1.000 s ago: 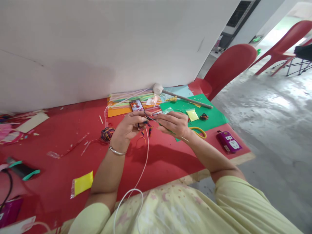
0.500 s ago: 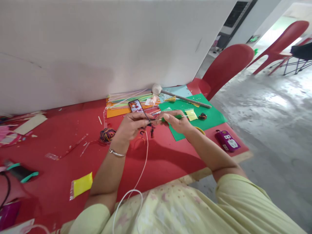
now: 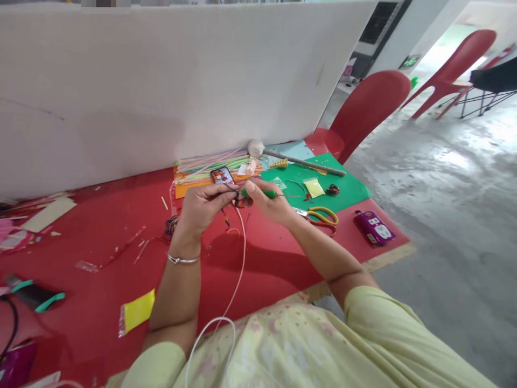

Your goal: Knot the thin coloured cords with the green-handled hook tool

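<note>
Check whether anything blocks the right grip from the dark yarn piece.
Nothing visible does: the right grip, holding the green-handled tool, is right up at the dark yarn piece, which the left grip pinches. The pale cable runs below.

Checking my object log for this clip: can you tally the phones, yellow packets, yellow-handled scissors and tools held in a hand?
Yellow packets: 2
Phone: 1
Yellow-handled scissors: 1 pair
Green-handled tool in the right hand: 1
Total: 5

Green-handled tool [image 3: 267, 193]: held crosswise | dark multicoloured yarn [image 3: 239, 203]: bunched, end dangling
</note>
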The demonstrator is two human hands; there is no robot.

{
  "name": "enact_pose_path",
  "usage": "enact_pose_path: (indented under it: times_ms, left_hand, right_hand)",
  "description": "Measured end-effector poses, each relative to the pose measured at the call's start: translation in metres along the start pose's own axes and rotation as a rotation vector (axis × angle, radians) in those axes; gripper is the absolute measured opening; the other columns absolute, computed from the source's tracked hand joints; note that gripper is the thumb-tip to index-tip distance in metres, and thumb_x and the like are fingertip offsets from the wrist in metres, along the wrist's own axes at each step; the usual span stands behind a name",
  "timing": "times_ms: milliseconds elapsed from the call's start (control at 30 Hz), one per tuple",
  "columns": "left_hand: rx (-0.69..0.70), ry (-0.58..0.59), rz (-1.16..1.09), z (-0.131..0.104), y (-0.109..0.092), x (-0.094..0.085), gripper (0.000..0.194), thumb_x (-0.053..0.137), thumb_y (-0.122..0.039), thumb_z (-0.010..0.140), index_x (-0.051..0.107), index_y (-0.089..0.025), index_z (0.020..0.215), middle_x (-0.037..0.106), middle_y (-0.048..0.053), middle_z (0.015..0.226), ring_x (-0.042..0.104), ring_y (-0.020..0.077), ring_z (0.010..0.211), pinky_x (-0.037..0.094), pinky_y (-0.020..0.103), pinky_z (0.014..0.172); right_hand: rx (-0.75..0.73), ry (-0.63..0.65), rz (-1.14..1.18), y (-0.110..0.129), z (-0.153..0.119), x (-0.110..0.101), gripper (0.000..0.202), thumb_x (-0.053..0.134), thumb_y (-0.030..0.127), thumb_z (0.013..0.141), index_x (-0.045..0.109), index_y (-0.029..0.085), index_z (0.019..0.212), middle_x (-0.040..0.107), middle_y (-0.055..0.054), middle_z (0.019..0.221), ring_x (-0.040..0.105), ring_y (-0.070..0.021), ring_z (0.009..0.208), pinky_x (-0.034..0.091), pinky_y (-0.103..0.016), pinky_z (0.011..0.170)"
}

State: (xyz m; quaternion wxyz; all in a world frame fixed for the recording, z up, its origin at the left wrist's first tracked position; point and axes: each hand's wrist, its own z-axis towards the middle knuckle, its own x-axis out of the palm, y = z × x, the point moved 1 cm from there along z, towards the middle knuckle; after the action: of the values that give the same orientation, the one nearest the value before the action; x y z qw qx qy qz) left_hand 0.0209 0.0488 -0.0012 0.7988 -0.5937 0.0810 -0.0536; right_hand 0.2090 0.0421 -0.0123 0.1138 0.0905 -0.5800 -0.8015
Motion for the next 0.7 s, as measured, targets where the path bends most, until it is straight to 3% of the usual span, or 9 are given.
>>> enact_pose_path:
  times_ms: [133,267,333,400,467,533,633,700]
  left_hand:
    - [0.061,-0.135,0.106,-0.002,-0.003,0.001,0.003,0.084,-0.026,0.082,0.086,-0.025,0.083,0.078,0.003,0.081,0.069,0.0181,0.077,0.056,0.029,0.070]
    - [0.094,-0.224,0.126,-0.003,0.000,0.003,0.004,0.082,-0.026,0.084,0.085,-0.024,0.082,0.072,0.001,0.073,0.062,0.0157,0.068,0.051,0.027,0.065]
    - [0.107,-0.221,0.157,-0.003,0.000,0.004,0.005,0.081,-0.025,0.084,0.084,-0.024,0.081,0.073,0.002,0.074,0.063,0.0160,0.070,0.051,0.027,0.067]
    - [0.125,-0.201,0.182,-0.003,-0.001,0.005,0.005,0.080,-0.025,0.084,0.084,-0.024,0.081,0.074,0.002,0.078,0.065,0.0168,0.073,0.052,0.028,0.070]
    - [0.139,-0.183,0.196,-0.003,-0.001,0.004,0.005,0.080,-0.025,0.085,0.084,-0.025,0.082,0.075,0.002,0.079,0.064,0.0166,0.074,0.052,0.028,0.072]
    - [0.144,-0.184,0.200,-0.003,0.000,0.003,0.005,0.080,-0.025,0.085,0.084,-0.025,0.082,0.073,0.001,0.076,0.062,0.0154,0.071,0.051,0.027,0.070]
    - [0.133,-0.200,0.167,-0.001,0.003,0.002,0.006,0.080,-0.025,0.086,0.084,-0.025,0.081,0.073,0.000,0.074,0.059,0.0142,0.068,0.049,0.027,0.067]
    - [0.110,-0.208,0.132,0.000,0.005,0.003,0.005,0.081,-0.025,0.085,0.085,-0.024,0.081,0.073,0.001,0.075,0.060,0.0149,0.068,0.049,0.027,0.066]
  right_hand:
    - [-0.093,0.060,-0.056,0.002,0.003,-0.005,0.048,0.068,0.066,0.094,0.071,0.018,0.090,0.069,-0.002,0.083,0.065,-0.0123,0.074,0.057,-0.026,0.070]
    - [-0.106,0.065,-0.111,0.001,0.007,-0.012,0.035,0.086,0.047,0.085,0.068,0.020,0.100,0.073,-0.002,0.092,0.070,-0.0144,0.083,0.059,-0.026,0.074]
    - [-0.154,0.027,-0.089,0.003,0.009,-0.014,0.046,0.090,0.042,0.080,0.066,0.021,0.113,0.075,-0.006,0.112,0.072,-0.0152,0.096,0.060,-0.023,0.076]
    - [-0.121,0.075,0.002,0.004,0.010,-0.014,0.064,0.091,0.043,0.078,0.060,0.023,0.129,0.073,-0.008,0.127,0.074,-0.0142,0.097,0.061,-0.022,0.072]
    - [0.008,0.163,0.118,0.004,0.012,-0.012,0.062,0.087,0.049,0.082,0.057,0.024,0.131,0.077,-0.006,0.117,0.075,-0.0113,0.077,0.059,-0.020,0.059]
    - [0.146,0.206,0.202,0.001,0.014,-0.010,0.052,0.082,0.054,0.086,0.057,0.023,0.119,0.079,-0.001,0.095,0.073,-0.0102,0.061,0.055,-0.018,0.050]
    - [0.265,0.231,0.253,-0.007,0.018,-0.007,0.047,0.077,0.062,0.089,0.058,0.021,0.103,0.078,-0.001,0.081,0.076,-0.0139,0.064,0.056,-0.019,0.053]
    - [0.235,0.196,0.220,-0.013,0.021,-0.006,0.050,0.069,0.069,0.092,0.063,0.019,0.093,0.076,-0.002,0.076,0.076,-0.0138,0.065,0.056,-0.020,0.054]
